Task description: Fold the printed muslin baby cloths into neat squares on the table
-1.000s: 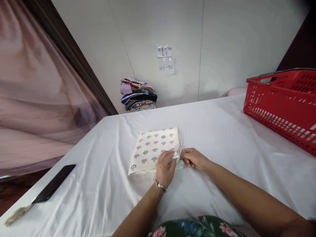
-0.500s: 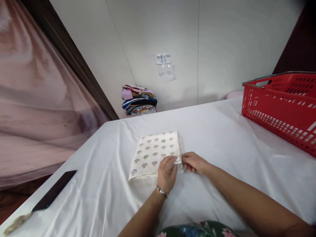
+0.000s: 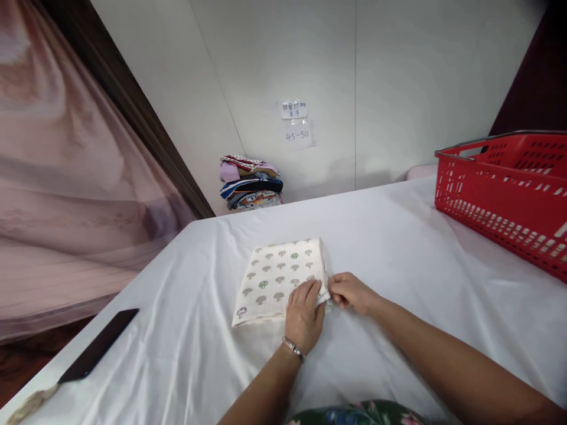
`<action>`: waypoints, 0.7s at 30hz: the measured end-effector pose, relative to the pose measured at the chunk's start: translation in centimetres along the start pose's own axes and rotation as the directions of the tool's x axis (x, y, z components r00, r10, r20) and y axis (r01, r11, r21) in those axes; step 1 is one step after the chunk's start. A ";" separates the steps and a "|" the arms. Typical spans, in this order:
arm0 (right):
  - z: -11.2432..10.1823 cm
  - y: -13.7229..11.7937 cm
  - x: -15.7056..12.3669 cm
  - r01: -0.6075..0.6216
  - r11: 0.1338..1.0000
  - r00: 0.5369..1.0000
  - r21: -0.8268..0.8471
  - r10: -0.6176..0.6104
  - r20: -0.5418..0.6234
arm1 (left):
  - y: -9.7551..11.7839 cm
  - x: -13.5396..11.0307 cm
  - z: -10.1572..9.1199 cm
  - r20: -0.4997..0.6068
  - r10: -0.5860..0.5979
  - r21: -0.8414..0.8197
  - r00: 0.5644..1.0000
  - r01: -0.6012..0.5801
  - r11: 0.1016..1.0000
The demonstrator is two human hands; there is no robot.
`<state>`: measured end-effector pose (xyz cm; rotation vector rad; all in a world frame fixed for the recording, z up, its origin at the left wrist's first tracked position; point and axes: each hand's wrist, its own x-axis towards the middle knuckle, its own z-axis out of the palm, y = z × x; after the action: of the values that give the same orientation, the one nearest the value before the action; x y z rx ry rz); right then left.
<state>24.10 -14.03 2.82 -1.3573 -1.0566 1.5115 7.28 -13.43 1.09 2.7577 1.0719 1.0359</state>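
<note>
A folded cream cloth printed with small mushrooms [image 3: 277,277] lies on the white sheet [image 3: 398,248] in front of me. My left hand [image 3: 303,316] rests on the cloth's near right corner, fingers lying fairly flat and pressing it down. My right hand [image 3: 349,291] is at the cloth's right edge, its fingers pinched together on the corner fold. A bracelet circles my left wrist.
A red plastic basket [image 3: 505,195] with a metal handle stands at the right. A stack of folded clothes [image 3: 250,183] sits at the far edge by the wall. A dark phone with a tassel [image 3: 97,345] lies near the left edge. Pink curtain hangs at left.
My left hand's fingers have flattened onto the cloth's corner. Both hands stay at the same corner; the view shifted slightly.
</note>
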 end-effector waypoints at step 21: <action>-3.5 -2.9 3.3 0.153 0.926 0.948 -0.346 -0.237 -0.214 | 1.3 -0.1 -0.1 0.116 -0.009 0.085 0.993 -0.001 0.996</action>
<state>27.48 -9.80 4.33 -1.5681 -1.2728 1.0142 7.98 -14.45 1.38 2.8396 1.1305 0.8358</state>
